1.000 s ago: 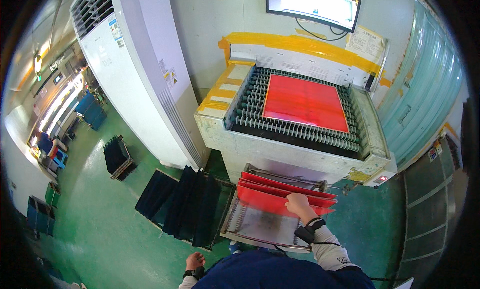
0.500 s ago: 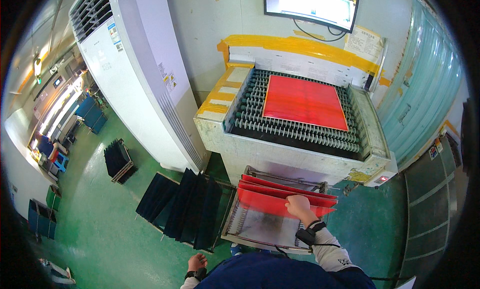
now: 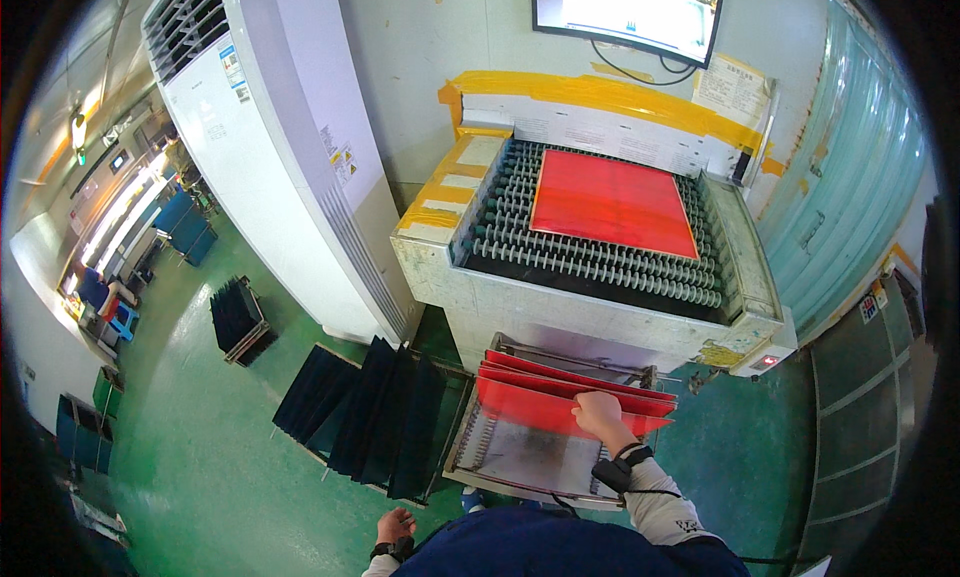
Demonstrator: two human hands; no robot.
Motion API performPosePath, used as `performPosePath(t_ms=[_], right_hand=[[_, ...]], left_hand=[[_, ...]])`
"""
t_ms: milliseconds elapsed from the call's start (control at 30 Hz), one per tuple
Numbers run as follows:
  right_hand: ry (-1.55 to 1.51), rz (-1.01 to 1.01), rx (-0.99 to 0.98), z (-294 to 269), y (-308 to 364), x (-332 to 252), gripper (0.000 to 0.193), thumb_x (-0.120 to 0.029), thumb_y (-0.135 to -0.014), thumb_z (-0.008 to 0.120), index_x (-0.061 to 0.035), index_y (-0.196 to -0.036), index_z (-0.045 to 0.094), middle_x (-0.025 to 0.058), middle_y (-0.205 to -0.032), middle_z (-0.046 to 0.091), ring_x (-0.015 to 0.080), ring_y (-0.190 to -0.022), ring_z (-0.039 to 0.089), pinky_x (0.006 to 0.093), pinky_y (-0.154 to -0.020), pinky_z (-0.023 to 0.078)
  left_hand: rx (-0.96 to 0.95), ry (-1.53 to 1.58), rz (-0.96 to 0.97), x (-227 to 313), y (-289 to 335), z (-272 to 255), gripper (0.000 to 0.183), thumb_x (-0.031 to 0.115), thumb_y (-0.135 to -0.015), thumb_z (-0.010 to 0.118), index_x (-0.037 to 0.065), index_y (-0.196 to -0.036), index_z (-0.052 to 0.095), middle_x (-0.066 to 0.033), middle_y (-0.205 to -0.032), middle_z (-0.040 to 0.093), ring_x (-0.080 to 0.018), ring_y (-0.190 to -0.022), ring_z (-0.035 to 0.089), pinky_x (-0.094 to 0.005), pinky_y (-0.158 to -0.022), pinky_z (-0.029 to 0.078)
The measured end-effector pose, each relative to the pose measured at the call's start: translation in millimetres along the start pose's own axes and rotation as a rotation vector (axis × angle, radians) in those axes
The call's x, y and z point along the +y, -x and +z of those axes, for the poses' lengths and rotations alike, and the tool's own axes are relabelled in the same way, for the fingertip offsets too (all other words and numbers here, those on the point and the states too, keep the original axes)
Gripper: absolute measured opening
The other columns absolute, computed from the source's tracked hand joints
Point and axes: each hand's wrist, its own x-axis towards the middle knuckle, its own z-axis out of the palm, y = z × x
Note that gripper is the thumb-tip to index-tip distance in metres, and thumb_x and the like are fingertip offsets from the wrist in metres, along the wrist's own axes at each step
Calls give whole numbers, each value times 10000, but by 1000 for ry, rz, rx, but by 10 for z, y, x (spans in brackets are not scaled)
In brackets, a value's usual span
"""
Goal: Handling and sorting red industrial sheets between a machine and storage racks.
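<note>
My right hand (image 3: 603, 417) grips the top edge of the front red sheet (image 3: 530, 409), one of several standing in a slotted metal rack (image 3: 520, 459) below the machine. A black band sits on that wrist. My left hand (image 3: 395, 526) hangs low by my side with its fingers curled and nothing in it. Another red sheet (image 3: 612, 201) lies flat on the roller bed (image 3: 590, 262) of the grey and yellow machine (image 3: 470, 297) above the rack.
A rack of dark panels (image 3: 375, 417) stands left of the metal rack. A tall white cabinet unit (image 3: 270, 147) rises at the left. A monitor (image 3: 628, 9) hangs on the wall. A second dark stack (image 3: 238, 319) sits on the green floor. A seated person (image 3: 100, 295) works far left.
The view has shifted slightly. My right hand stays on the front red sheet in the rack, and the sheet on the rollers has not visibly moved.
</note>
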Motion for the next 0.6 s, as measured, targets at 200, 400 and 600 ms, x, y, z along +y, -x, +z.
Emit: performPosePath(t_ms=[200,400,600], right_hand=[[11,2,-4,-10,3,-9,192,-271,-726,547,-106,-792,620,119,-779,608,288,-777,581,416,-663,444],[-24,19,3,-30,28,-45,184,-266,-728,547,-112,-796,621,116,-784,609,286,-780,581,413,-665,445],[-11,3,11,-16,11,-33,187,-267,-725,553,-118,-812,625,112,-797,613,282,-790,583,408,-669,447]], left_hand=[[53,-4,13,21,73,74,142,146,-809,494,29,-884,465,-123,-812,502,-272,-651,513,-401,-503,436],[39,-44,17,37,84,77,138,145,-808,497,34,-883,467,-120,-813,504,-276,-655,516,-404,-505,436],[-22,19,13,-4,-29,-56,173,167,-809,506,32,-912,471,-117,-824,504,-290,-699,514,-438,-541,422]])
